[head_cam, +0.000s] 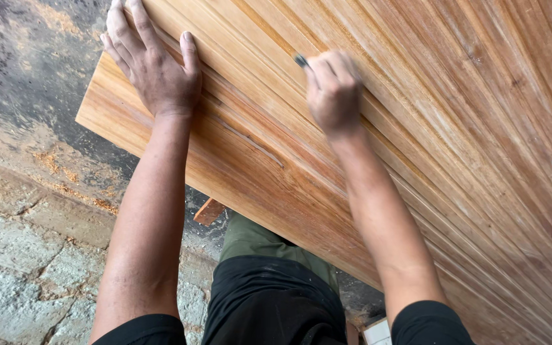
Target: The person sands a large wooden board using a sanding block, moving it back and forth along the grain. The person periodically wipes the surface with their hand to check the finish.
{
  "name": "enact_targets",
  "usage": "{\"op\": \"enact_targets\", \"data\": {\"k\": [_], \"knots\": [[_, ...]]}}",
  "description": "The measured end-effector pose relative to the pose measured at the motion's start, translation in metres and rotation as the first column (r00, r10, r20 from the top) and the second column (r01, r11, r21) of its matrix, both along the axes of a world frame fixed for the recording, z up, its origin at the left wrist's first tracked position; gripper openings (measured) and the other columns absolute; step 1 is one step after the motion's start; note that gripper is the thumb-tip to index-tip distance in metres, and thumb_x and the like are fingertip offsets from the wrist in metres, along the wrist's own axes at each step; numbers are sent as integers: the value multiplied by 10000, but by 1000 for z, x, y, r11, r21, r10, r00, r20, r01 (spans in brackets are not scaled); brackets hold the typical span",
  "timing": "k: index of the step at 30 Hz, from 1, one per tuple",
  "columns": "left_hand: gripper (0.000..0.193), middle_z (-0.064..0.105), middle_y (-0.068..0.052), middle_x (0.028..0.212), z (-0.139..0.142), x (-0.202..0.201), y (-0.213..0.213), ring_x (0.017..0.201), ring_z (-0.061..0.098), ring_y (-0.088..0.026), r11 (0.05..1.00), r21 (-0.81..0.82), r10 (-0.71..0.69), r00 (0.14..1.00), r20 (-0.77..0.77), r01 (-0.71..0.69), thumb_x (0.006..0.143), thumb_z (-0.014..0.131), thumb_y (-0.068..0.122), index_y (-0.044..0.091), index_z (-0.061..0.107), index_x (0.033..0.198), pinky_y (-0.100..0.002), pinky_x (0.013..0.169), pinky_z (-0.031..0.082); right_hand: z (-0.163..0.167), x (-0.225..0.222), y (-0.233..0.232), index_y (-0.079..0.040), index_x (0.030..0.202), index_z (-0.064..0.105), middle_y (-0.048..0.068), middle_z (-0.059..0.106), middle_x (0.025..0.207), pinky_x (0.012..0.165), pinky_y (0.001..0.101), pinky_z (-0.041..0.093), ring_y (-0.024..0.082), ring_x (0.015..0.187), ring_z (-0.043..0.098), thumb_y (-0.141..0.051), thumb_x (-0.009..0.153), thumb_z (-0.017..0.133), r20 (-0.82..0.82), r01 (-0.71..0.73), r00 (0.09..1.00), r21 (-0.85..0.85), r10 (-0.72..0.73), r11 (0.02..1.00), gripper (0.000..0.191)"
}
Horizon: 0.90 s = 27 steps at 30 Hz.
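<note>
Fingers (327,67) pinching dark tool (301,61), grooved panel (455,128)

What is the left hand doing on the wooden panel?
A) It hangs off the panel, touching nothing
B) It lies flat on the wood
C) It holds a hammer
B: the left hand lies open, palm down, on the wooden panel, fingers spread and holding nothing.
</note>
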<state>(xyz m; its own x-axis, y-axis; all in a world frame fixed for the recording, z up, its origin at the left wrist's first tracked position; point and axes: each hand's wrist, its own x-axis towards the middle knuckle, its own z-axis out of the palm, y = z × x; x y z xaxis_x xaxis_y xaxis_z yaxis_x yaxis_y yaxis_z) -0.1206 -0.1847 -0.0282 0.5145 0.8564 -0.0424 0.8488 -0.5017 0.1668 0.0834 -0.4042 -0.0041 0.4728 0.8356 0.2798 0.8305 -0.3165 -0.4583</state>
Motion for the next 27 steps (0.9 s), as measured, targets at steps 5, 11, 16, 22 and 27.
{"op": "enact_targets", "data": {"k": [5,11,16,22,27], "knots": [[834,230,-201,1681,3,1,-1,1583,199,-399,1000,-4,5,1000,20,-5,1035,609,464,114,200,1673,-558,1344,117,16,2,-52,1,967,729,138,682,920,747,406,509,297,852,647,36,947,724,-43,-50,998,-20,49,999,41],[831,221,-231,1678,8,4,2,1581,183,-427,999,-31,13,999,-33,-14,1039,585,463,93,201,1676,-571,1336,113,30,7,-69,-3,945,713,126,677,920,741,436,492,292,843,645,27,937,737,-81,-24,997,-81,17,996,39],[781,232,-218,1654,5,4,0,1561,194,-409,999,-39,29,997,-71,-32,1096,605,540,115,234,1637,-559,1322,115,13,0,-3,-14,1007,704,116,684,943,752,413,478,273,859,646,-24,997,707,-96,-42,995,-34,39,999,15],[819,234,-247,1659,5,2,2,1575,203,-421,999,-46,15,1000,12,-15,1098,623,540,72,233,1644,-582,1323,96,48,6,-39,-12,992,695,148,656,957,843,454,472,338,938,612,13,960,668,-150,-51,988,-149,29,988,49],[799,235,-256,1654,7,3,0,1563,200,-431,998,-54,22,1000,3,-22,1110,619,540,81,242,1644,-577,1327,94,29,3,-22,-9,1023,692,134,669,984,839,445,471,324,947,626,16,968,680,-137,-45,990,-116,29,992,62]]}}
